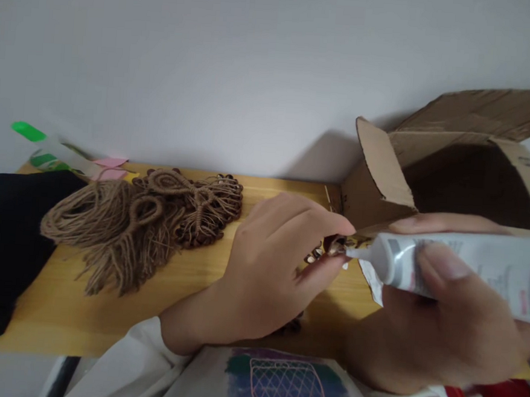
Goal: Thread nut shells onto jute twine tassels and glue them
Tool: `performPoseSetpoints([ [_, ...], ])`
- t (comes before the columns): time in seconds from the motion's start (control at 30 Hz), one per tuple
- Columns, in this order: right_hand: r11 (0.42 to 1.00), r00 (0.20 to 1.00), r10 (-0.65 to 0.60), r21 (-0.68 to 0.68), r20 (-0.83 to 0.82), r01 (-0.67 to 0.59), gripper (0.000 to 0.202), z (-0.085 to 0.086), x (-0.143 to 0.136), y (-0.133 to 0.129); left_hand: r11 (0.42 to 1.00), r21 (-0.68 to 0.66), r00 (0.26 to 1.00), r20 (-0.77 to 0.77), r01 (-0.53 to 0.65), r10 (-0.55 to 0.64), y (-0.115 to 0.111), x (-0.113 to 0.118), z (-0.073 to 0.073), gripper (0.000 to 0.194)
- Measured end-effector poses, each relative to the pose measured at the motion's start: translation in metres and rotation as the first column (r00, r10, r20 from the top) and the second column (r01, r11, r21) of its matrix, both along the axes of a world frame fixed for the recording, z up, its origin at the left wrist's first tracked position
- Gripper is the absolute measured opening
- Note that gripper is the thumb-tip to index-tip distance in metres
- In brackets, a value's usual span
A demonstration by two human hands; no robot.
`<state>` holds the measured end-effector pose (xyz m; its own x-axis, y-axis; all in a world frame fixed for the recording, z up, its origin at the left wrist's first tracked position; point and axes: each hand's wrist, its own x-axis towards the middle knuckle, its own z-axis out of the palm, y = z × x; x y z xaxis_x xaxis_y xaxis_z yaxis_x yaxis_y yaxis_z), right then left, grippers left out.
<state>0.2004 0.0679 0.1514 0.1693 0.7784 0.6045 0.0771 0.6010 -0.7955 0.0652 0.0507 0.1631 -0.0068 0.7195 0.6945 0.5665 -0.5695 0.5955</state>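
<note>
Between the thumb and fingertips of my left hand (273,265) is a small shiny brown piece (338,245); its exact kind is hard to make out. My right hand (456,321) is wrapped round a white squeeze tube (482,268) with a narrow nozzle. The nozzle tip (356,253) points left and meets the brown piece, or comes very close to it. A few more small shiny brown bits (314,254) show behind my left fingers. Other dark pieces (290,326) lie below my left hand, mostly hidden by it.
Bundles of brown cord (122,225), some with dark beads (199,236), lie left on the wooden table (102,326). An open cardboard box (376,164) stands at the back right. Black cloth (7,247) covers the left edge, near a green-capped clear bottle (55,147). A wall rises behind.
</note>
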Motion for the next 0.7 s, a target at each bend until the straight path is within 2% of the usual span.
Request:
performPoseSetpoints([
  [0.03, 0.997, 0.999, -0.039, 0.071, 0.012, 0.038, 0.021, 0.001, -0.004, 0.0, 1.0, -0.009, 1.0, 0.002, -0.001, 0.001, -0.001, 0.0, 0.001, 0.017],
  [0.07, 0.978, 0.988, -0.14, 0.145, -0.062, 0.147, 0.023, 0.003, -0.009, 0.0, 1.0, -0.01, 1.0, 0.001, 0.0, 0.0, -0.001, 0.0, 0.001, 0.017],
  [0.1, 0.983, 0.991, -0.125, 0.127, -0.036, 0.129, 0.027, 0.005, -0.014, 0.001, 1.0, -0.007, 1.0, -0.001, 0.001, -0.001, -0.001, 0.0, 0.002, 0.016],
  [0.13, 0.975, 0.981, -0.177, 0.123, -0.075, 0.185, 0.031, 0.008, -0.018, 0.001, 1.0, -0.001, 1.0, -0.004, 0.003, -0.003, -0.001, 0.0, 0.001, 0.016],
  [0.2, 0.984, 0.99, -0.138, 0.111, -0.034, 0.141, 0.026, 0.011, -0.023, 0.001, 1.0, 0.014, 1.0, -0.005, 0.01, -0.01, 0.0, 0.0, 0.0, 0.015],
  [0.3, 0.97, 0.977, -0.204, 0.126, -0.054, 0.21, 0.024, 0.013, -0.022, 0.0, 0.999, 0.041, 1.0, 0.001, 0.013, -0.013, 0.002, -0.001, -0.002, 0.015],
  [0.4, 0.99, 0.992, -0.125, 0.07, 0.011, 0.124, 0.02, 0.012, -0.015, -0.001, 0.999, 0.049, 1.0, 0.001, 0.019, -0.02, 0.003, -0.001, -0.002, 0.015],
  [0.57, 0.991, 0.991, -0.129, 0.047, 0.031, 0.127, 0.014, 0.01, -0.012, 0.001, 1.0, 0.016, 1.0, -0.019, 0.013, -0.013, 0.001, -0.001, 0.001, 0.015],
  [0.7, 0.985, 0.986, -0.161, 0.06, -0.031, 0.163, 0.017, 0.011, -0.018, 0.0, 1.0, 0.006, 1.0, -0.017, -0.001, 0.001, -0.001, 0.0, 0.003, 0.013],
])
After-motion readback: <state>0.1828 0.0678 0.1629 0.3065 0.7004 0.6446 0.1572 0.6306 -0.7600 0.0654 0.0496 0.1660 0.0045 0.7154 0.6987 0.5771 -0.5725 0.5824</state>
